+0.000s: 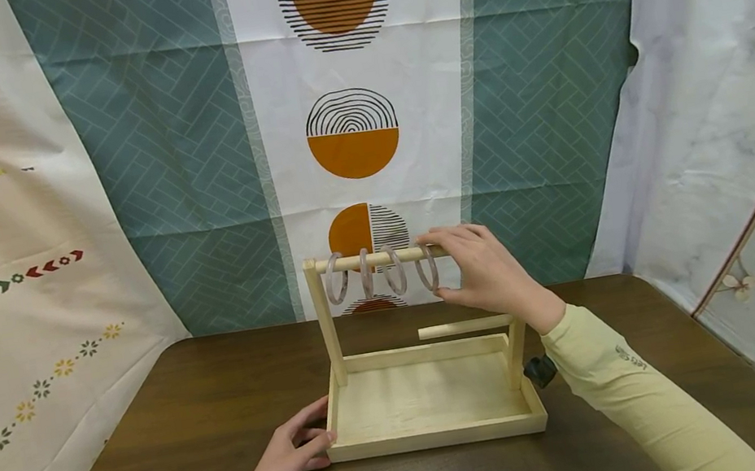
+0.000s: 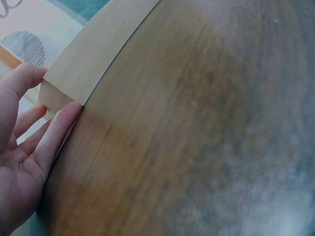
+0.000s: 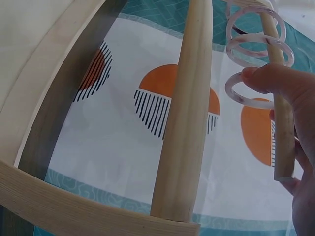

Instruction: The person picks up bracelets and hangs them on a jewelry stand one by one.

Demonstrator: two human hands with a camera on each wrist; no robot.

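A pale wooden rack [image 1: 439, 439] stands on the table, with an upper rod, a shorter lower rod and a shallow tray base. Several translucent, pale pinkish bangles [image 1: 394, 270] hang on the upper rod. My right hand [image 1: 490, 267] pinches the rightmost bangle [image 1: 427, 267] near the rod's free end, fingers above and thumb below. In the right wrist view, the thumb presses this bangle [image 3: 236, 96] while the fingers lie partly hidden behind the rod. Down at the tray's front left corner, my left hand [image 1: 286, 456] holds the end wall, thumb at the rim and fingers against the outer side.
The brown table [image 1: 179, 432] extends around the rack. A small black object [image 1: 540, 370] is beside the right post, partly covered by the right sleeve. Behind the table hangs a patterned cloth [image 1: 190, 174], with more cloth at both sides.
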